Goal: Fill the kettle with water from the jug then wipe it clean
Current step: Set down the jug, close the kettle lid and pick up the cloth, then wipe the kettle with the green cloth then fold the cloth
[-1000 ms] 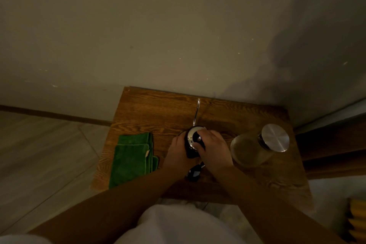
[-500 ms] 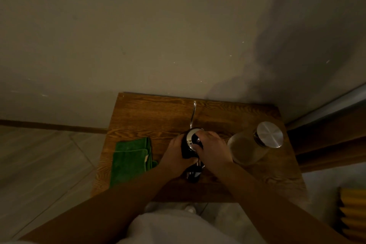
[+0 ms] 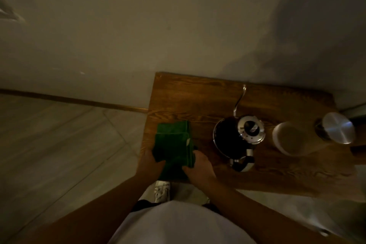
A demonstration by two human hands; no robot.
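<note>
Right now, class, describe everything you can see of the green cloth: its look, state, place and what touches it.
The green cloth looks like soft, plush fabric, folded into layers with a small pale tag on its right edge. It lies at the left end of the wooden table, left of the kettle and apart from it. The left hand and right hand each grip its near end, which bunches over the table's front edge.

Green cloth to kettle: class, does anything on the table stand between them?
Nothing visible does. Both hands, left and right, grip the green cloth and only bare table separates it from the kettle; the jug stands beyond.
</note>
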